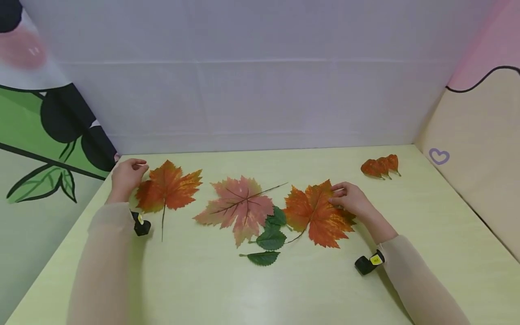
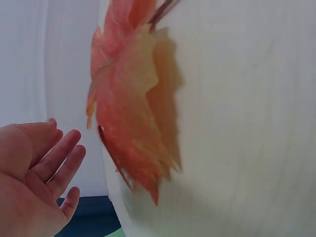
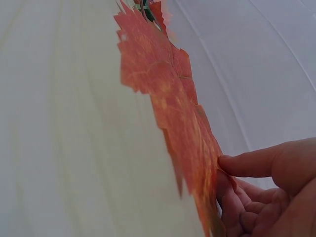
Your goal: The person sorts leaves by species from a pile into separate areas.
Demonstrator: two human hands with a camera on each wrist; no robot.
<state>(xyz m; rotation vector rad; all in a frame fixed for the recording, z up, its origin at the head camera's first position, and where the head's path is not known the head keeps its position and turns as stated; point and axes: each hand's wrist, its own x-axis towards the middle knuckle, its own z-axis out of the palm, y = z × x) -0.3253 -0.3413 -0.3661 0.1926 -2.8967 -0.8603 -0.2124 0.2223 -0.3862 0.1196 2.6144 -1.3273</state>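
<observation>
An orange maple leaf lies at the left of the table, its stem toward the front. Just beyond its left edge is my left hand; in the left wrist view the fingers are loosely spread and apart from the leaf. At the right, my right hand pinches the edge of a second orange maple leaf between thumb and fingers. The right wrist view shows the thumb on top of this leaf, with fingers curled beneath its edge.
Between the orange leaves lies a pink maple leaf, its stem pointing right. Several small green leaves sit beside it, partly overlapped by it. Small orange-brown leaves lie at the back right. A pale wall rises behind the table.
</observation>
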